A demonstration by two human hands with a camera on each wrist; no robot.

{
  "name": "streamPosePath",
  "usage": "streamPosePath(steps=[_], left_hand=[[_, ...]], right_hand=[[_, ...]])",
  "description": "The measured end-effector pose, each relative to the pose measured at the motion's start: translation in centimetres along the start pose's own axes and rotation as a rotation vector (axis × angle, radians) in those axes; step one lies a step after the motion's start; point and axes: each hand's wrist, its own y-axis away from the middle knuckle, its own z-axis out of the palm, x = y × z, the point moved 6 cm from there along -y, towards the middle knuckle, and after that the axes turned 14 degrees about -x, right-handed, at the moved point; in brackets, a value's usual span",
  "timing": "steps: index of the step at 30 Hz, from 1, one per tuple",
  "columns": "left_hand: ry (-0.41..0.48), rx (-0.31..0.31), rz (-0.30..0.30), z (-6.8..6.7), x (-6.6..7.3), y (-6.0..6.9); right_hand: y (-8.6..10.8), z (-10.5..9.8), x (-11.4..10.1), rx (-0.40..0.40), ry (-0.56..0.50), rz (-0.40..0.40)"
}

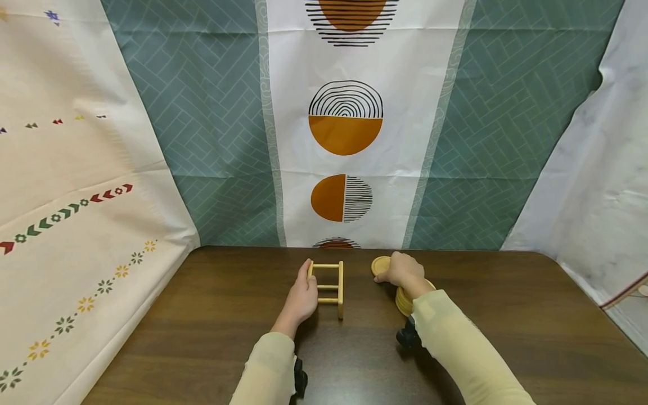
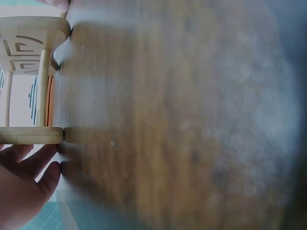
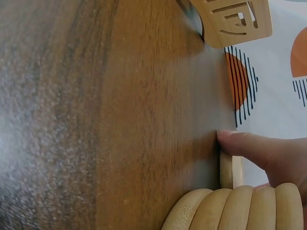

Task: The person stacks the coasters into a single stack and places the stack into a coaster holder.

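A small pale wooden rack (image 1: 340, 287), two side panels joined by thin rods, stands on the dark table. My left hand (image 1: 301, 297) holds its left side panel (image 2: 31, 135), with fingers along the outer face. Cut-out line patterns mark the other panel (image 2: 33, 40). To the right, my right hand (image 1: 405, 271) pinches the rim of a round wooden coaster (image 1: 381, 265), its thumb (image 3: 235, 140) at the edge. That coaster is low at the tabletop; whether it touches the wood I cannot tell. Nearer, partly under the right wrist, sits a stack of similar coasters (image 3: 235, 211).
The brown wooden table (image 1: 354, 354) ends at a hanging patterned cloth (image 1: 349, 157) behind. A cream cloth (image 1: 76, 236) borders the left side, a whitish one (image 1: 592, 185) the right. Dark wrist cameras sit under both sleeves.
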Motion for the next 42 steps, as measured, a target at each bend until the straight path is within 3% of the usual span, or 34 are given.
streamPosePath(steps=[42], left_hand=[[0.005, 0.02, -0.007, 0.0, -0.2, -0.2]], right_hand=[[2.0, -1.7, 0.4, 0.188, -0.119, -0.127]])
